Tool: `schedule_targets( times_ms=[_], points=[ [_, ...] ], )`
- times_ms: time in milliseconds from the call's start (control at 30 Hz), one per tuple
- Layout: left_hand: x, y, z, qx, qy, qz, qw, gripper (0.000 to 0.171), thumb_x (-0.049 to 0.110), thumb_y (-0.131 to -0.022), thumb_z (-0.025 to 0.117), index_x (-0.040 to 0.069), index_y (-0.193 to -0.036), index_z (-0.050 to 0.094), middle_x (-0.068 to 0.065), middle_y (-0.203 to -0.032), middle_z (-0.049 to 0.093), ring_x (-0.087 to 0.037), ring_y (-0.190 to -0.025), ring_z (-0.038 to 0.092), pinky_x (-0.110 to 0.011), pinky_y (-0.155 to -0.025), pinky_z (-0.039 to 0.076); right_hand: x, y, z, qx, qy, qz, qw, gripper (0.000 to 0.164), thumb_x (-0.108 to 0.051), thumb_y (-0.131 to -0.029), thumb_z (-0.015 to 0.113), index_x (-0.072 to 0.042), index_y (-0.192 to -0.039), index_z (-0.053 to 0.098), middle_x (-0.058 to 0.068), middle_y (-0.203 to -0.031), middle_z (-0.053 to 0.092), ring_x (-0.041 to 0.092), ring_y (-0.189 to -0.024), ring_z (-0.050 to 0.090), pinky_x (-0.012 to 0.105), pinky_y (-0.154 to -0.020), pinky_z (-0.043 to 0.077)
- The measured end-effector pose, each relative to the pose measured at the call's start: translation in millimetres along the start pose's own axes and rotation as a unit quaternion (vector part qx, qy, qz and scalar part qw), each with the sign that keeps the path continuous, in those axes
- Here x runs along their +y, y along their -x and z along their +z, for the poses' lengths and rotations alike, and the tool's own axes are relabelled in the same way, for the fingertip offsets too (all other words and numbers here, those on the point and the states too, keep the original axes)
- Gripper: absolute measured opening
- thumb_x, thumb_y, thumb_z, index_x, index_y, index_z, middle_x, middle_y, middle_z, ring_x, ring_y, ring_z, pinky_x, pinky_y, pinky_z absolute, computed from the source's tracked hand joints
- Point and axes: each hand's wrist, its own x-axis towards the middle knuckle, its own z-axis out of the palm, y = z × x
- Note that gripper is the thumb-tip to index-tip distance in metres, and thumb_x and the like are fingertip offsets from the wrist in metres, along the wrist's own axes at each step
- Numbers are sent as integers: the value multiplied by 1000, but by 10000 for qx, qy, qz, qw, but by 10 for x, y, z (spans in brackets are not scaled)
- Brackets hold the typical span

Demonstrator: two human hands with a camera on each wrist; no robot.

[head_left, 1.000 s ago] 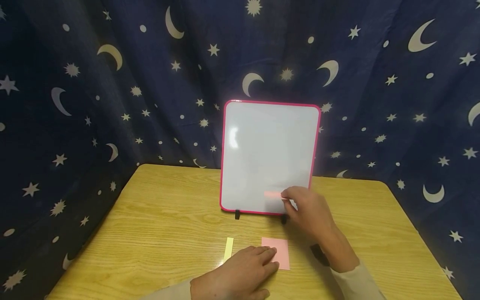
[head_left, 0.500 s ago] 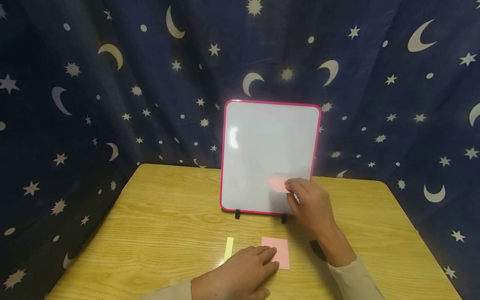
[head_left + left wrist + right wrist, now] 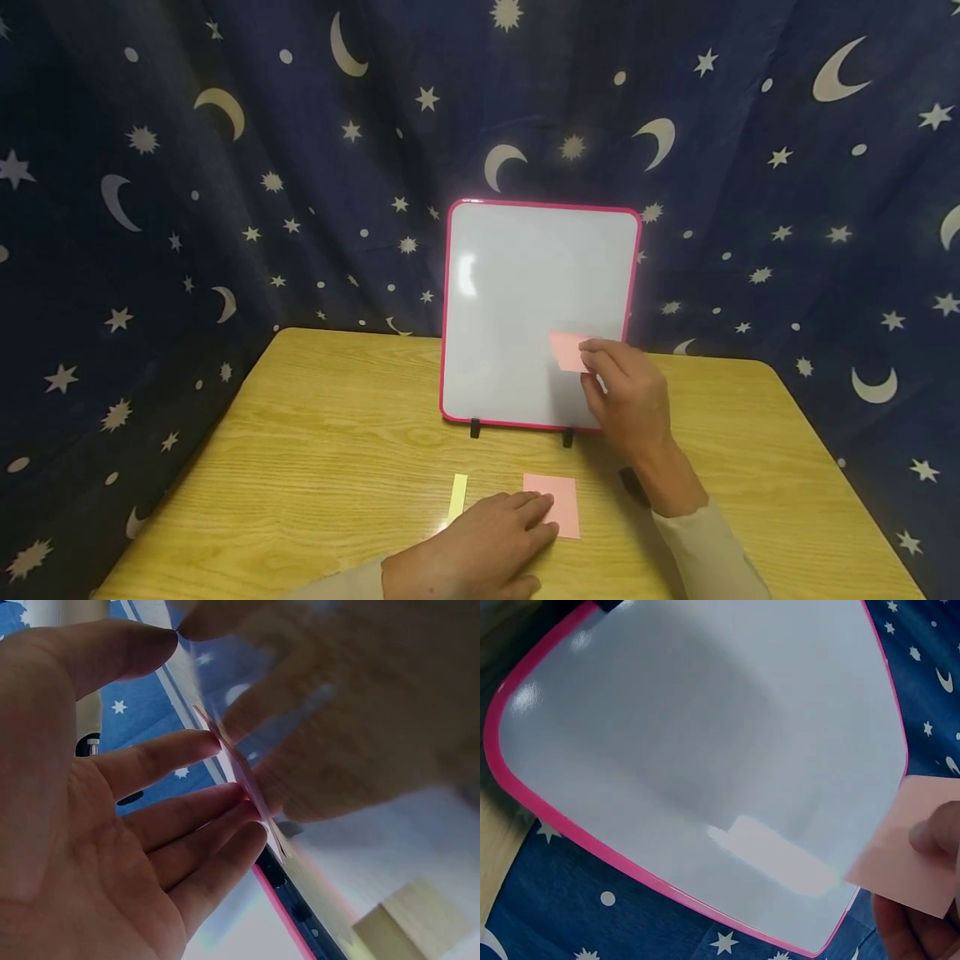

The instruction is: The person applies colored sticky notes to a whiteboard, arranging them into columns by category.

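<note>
My right hand (image 3: 628,404) pinches a pink sticky note (image 3: 567,352) by its right side, in front of the lower right of a whiteboard (image 3: 525,292). Seen from the right wrist, that note (image 3: 896,847) is between thumb and fingers near the board's edge; whether it touches the surface I cannot tell. On the table, the fingertips of my left hand (image 3: 476,542) rest on a pink sticky note pad (image 3: 566,504), covering part of it. The left wrist view shows those fingers (image 3: 191,817) extended against the pad's edge.
A yellow paper strip (image 3: 457,496) lies left of the pink pad, partly hidden by the left hand. The pink-framed board stands on black feet (image 3: 475,428) on the wooden table (image 3: 337,417). A dark blue curtain (image 3: 390,125) with moons and stars hangs behind.
My right hand has raised the pink sticky note up the board and slightly to the right, and more of the note's face shows. My left hand stays on the pad.
</note>
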Motion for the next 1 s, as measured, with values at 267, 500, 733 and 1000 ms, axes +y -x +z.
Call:
schedule_targets(
  times_ms=[267,500,733,1000],
  points=[
    [-9,2,-1,16,53,-1,10000,53,51,-90,73,19,-131,63,-8,-147,60,-19,-137,58,-31,-104,53,36,-87,30,275,209,-122,9993,18,11,-81,70,4,-96,76,15,-104,78,38,-90,74,50,-80,60],
    [-3,-2,3,52,105,1,9999,50,50,-91,72,19,-130,63,-7,-146,60,-19,-137,58,-30,-104,53,51,-187,41,563,301,-143,9979,12,11,-82,70,5,-92,74,17,-102,77,41,-87,73,52,-77,60],
    [0,-1,-1,33,138,15,9999,51,49,-92,72,18,-132,63,-8,-147,59,-20,-138,57,-31,-108,51,68,-283,52,535,313,-165,9979,8,11,-84,69,5,-88,71,18,-103,76,41,-90,72,52,-82,60],
    [4,2,-1,-27,139,-1,9999,53,49,-92,72,19,-134,62,-8,-149,59,-20,-139,56,-31,-110,49,130,-359,115,562,262,-319,9976,11,15,-84,65,7,-89,70,19,-103,75,42,-92,71,51,-85,59]
  ],
)
